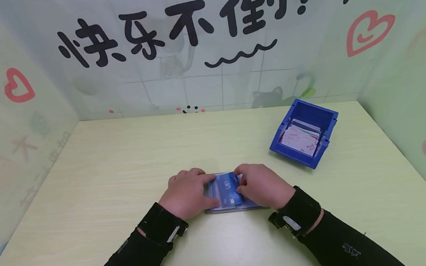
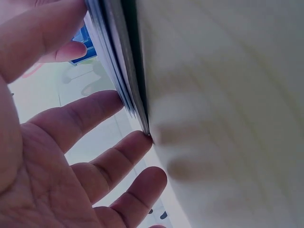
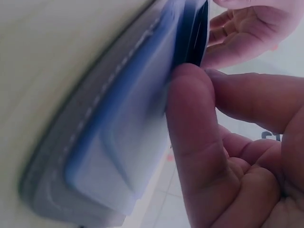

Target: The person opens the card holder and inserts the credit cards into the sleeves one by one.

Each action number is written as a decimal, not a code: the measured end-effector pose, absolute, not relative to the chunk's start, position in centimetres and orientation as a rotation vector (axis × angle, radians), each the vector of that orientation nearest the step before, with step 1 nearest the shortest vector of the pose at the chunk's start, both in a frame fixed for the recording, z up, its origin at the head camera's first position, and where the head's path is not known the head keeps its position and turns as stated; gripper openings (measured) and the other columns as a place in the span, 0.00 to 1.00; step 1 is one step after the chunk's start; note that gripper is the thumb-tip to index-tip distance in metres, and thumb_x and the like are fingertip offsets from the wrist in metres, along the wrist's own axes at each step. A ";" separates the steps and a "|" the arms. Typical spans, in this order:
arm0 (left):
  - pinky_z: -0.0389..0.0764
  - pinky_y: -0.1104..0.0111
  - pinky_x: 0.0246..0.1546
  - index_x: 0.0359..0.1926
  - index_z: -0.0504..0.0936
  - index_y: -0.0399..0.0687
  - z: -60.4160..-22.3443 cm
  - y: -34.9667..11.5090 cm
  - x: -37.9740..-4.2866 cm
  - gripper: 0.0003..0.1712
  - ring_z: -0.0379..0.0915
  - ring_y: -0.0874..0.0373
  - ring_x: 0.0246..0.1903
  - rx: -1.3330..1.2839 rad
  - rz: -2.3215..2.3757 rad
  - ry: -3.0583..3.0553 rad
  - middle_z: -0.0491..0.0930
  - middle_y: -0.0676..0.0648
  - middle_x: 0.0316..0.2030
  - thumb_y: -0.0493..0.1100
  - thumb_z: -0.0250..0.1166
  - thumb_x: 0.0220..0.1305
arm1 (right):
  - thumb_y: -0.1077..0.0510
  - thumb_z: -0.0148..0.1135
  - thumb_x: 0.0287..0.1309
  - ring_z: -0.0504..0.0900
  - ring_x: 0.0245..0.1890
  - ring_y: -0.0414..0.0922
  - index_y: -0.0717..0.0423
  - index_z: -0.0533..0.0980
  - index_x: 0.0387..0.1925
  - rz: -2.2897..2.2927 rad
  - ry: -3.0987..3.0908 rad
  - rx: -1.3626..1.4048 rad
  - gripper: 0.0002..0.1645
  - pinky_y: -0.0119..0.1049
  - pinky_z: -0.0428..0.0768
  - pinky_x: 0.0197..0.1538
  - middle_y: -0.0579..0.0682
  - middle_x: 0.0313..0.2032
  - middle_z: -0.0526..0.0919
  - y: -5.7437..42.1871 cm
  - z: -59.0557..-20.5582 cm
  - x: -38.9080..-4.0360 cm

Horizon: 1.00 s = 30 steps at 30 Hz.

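An unfolded card holder (image 1: 248, 206) lies on the table between both hands, its grey stitched cover (image 3: 50, 199) and clear sleeve showing in the right wrist view. Over its left part is a blue card (image 1: 225, 187) with "VIP" lettering. My right hand (image 1: 264, 186) pinches the card's right edge between thumb and index finger. On the other side my left hand (image 1: 187, 194) rests its extended thumb and index finger on the holder's left part. In the left wrist view its other fingertips (image 2: 142, 137) touch the edge of the layered holder.
A blue plastic bin (image 1: 305, 132) with several cards (image 1: 300, 139) in it stands at the back right of the light wooden table (image 1: 143, 150). A printed cloth backdrop (image 1: 193, 60) with lettering encloses the table at the back and sides.
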<state>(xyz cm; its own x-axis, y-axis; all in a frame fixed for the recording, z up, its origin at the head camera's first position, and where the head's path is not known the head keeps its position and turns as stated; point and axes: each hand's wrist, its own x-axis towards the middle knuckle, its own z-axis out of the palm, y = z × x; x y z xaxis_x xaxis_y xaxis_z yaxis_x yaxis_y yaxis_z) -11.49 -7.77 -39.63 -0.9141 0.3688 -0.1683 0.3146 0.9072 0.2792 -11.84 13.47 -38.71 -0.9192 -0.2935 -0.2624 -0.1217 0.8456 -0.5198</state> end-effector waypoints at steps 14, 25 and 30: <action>0.70 0.39 0.65 0.73 0.76 0.54 -39.6 -7.8 -11.5 0.46 0.72 0.39 0.66 0.503 0.404 2.845 0.77 0.44 0.69 0.64 0.78 0.57 | 0.58 0.66 0.71 0.82 0.43 0.44 0.59 0.78 0.66 -0.743 2.658 -0.318 0.25 0.45 0.84 0.59 0.47 0.42 0.88 12.7 -38.5 -11.3; 0.68 0.40 0.66 0.76 0.70 0.48 -39.6 -8.1 -11.3 0.60 0.70 0.39 0.65 0.563 0.391 2.814 0.74 0.43 0.70 0.65 0.82 0.45 | 0.58 0.65 0.72 0.83 0.47 0.44 0.59 0.76 0.69 -0.772 2.643 -0.281 0.27 0.48 0.83 0.63 0.47 0.44 0.89 12.5 -38.6 -11.3; 0.67 0.39 0.67 0.76 0.70 0.46 -39.7 -8.1 -11.4 0.59 0.69 0.39 0.66 0.563 0.376 2.823 0.74 0.43 0.70 0.65 0.82 0.47 | 0.58 0.65 0.72 0.82 0.47 0.45 0.59 0.75 0.70 -0.809 2.626 -0.268 0.28 0.47 0.83 0.61 0.47 0.44 0.88 12.4 -38.5 -11.2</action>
<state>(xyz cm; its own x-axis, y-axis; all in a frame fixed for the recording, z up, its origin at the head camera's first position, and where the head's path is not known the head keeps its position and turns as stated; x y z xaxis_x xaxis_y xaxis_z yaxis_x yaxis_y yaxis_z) -11.35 -8.08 -39.66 -0.8976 0.4025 -0.1798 0.3414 0.8927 0.2941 -11.15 12.40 -38.52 -0.9102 -0.2870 -0.2985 -0.0693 0.8162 -0.5736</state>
